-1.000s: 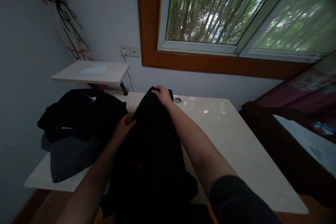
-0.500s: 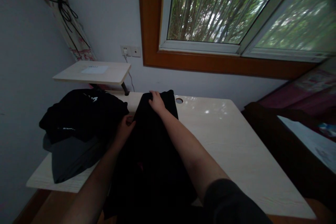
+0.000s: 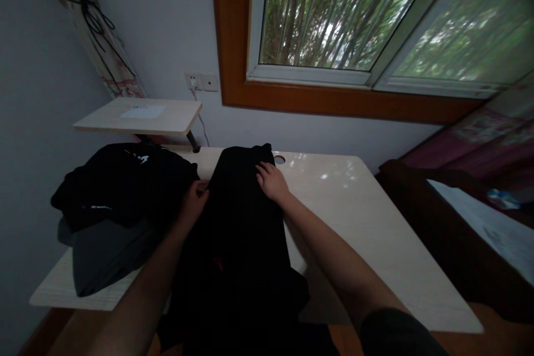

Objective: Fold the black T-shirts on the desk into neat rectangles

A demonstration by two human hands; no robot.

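A long black garment (image 3: pixel 246 222) lies lengthwise over the desk, its near part hanging over the front edge; its kind is hard to make out in the dim light. My left hand (image 3: pixel 195 200) is at the garment's left edge, fingers curled and pinching the cloth. On the upper right side of the same cloth, my right hand (image 3: pixel 273 181) rests palm down with its fingers stretched out. Close to my left hand is a heap of clothes: a black garment with white lettering (image 3: pixel 125 183) on top of a dark grey one (image 3: pixel 104 256).
The pale wooden desk (image 3: pixel 367 245) extends to the right, with a round cable hole (image 3: pixel 280 159) near its back edge. A small raised shelf (image 3: pixel 175 114) at the back left carries a paper (image 3: pixel 143 112). Behind are a wall socket (image 3: pixel 201 82) and a wood-framed window (image 3: pixel 334 103).
My right hand has moved from the garment's far end toward me and to the right edge. My left hand stays at the left edge. The camera view has shifted slightly.
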